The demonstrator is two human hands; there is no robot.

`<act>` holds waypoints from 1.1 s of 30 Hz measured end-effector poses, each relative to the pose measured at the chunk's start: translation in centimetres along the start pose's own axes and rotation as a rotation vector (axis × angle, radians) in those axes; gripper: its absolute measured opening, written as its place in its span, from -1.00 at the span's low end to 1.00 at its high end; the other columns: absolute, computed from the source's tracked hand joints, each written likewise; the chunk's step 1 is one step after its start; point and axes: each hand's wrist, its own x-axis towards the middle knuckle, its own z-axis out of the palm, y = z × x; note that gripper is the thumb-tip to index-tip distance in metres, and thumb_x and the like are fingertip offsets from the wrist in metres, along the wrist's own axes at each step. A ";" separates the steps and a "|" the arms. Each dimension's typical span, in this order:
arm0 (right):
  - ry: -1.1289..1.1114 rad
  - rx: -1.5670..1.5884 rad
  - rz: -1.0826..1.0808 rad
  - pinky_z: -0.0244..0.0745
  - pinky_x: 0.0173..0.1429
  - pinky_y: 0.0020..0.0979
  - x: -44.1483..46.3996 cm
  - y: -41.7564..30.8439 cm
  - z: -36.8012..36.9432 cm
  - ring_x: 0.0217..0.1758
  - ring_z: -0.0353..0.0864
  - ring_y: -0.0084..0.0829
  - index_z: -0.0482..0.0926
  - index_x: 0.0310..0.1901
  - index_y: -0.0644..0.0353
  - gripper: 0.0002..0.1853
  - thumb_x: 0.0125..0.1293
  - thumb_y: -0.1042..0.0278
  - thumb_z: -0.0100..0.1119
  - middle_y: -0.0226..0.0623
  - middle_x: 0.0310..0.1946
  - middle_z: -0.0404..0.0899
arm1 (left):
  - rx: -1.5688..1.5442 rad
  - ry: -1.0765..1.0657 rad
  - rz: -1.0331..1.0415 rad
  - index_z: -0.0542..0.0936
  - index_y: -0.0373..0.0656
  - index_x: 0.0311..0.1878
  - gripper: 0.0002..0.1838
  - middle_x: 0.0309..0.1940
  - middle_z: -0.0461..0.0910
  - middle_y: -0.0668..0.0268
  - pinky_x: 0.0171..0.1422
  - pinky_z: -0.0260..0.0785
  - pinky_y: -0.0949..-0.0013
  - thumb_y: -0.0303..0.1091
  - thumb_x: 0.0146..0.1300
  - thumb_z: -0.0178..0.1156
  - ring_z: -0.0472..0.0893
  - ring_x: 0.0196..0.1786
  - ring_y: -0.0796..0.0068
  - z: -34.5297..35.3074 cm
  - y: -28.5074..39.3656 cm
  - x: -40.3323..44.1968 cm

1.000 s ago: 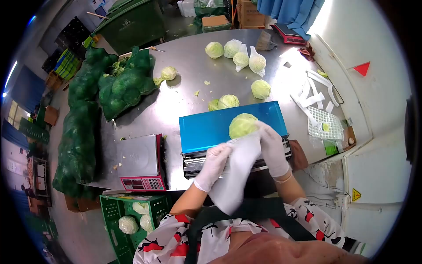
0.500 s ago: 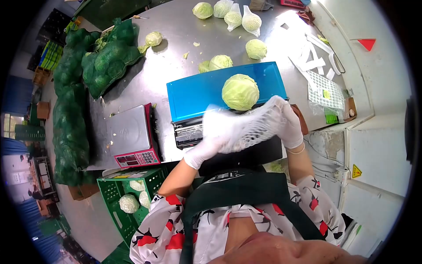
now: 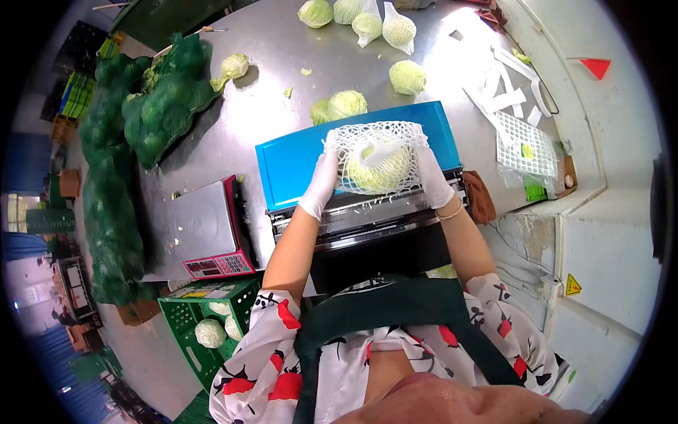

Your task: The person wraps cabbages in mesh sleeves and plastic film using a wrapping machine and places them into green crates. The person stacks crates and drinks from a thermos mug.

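Note:
A white foam net (image 3: 351,134) is stretched wide between my gloved hands, over a green cabbage (image 3: 378,169) on the blue-topped machine (image 3: 289,164). My left hand (image 3: 325,177) grips the net's left side, and my right hand (image 3: 431,175) grips its right side. The mesh covers much of the cabbage. Behind the machine sit a bare cabbage (image 3: 347,105) and part of another. One more bare cabbage (image 3: 407,77) lies to their right.
A scale (image 3: 205,226) stands left of the machine. Green net sacks (image 3: 166,109) of cabbages lie farther left. Netted cabbages (image 3: 399,30) are at the back, white foam strips (image 3: 501,99) at the right. A green crate (image 3: 185,332) with wrapped cabbages is below the scale.
The net, earlier bunched and then stretched in front of the cabbage, is now opened wide and drawn over it. Both hands have moved forward to either side of the cabbage.

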 end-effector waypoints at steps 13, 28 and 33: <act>-0.307 0.241 0.047 0.45 0.31 -0.39 6.7 -6.7 -1.5 0.22 0.58 -0.35 0.46 0.29 0.35 -0.56 0.50 0.28 0.11 -0.24 0.17 0.57 | -0.955 -0.168 -0.365 0.57 -0.38 0.14 -0.46 0.07 0.65 -0.03 0.27 0.52 0.10 -0.29 0.13 -0.05 0.66 0.08 0.02 0.1 5.3 -2.5; -0.121 0.013 -0.031 0.39 0.34 -0.40 -3.2 -7.3 4.4 0.22 0.50 -0.43 0.29 0.38 0.40 -0.30 0.39 0.13 0.29 -0.12 0.21 0.51 | 0.323 -0.087 0.415 -0.01 -0.28 0.59 -0.14 0.52 0.17 -0.09 0.57 0.11 0.19 -0.20 0.40 0.23 0.22 0.55 0.15 0.5 0.7 -6.2; 0.180 -0.376 -0.244 0.22 0.46 -0.28 -6.5 -8.4 1.0 0.37 0.37 -0.19 0.35 0.32 0.41 -0.35 0.36 0.14 0.33 -0.02 0.33 0.37 | 0.882 0.382 0.611 0.22 -0.26 0.51 -0.26 0.18 0.55 0.07 0.34 0.31 0.14 -0.18 0.36 0.25 0.52 0.21 0.16 -4.5 1.4 -11.7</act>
